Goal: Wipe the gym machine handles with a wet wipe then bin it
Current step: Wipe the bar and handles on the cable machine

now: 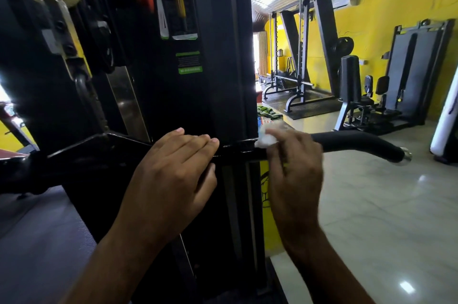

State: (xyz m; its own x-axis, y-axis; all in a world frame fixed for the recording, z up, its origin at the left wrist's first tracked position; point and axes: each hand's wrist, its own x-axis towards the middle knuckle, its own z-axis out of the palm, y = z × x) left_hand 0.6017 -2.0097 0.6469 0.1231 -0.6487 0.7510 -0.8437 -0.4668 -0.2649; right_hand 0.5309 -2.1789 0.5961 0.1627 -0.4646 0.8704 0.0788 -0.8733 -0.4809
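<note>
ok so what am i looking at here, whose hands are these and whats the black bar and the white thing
There is one picture, taken by a camera worn on a person's head, which looks forward and down. So the two bare hands are that person's own. There is no robot. The place is a gym: the black handle bar belongs to a weight machine right in front of them and ends in a metal cap. The left hand holds the bar, fingers on top and thumb below. The right hand, which is blurred, holds a white wet wipe against the bar to clean it. Behind stand other gym machines and a yellow wall.
</note>
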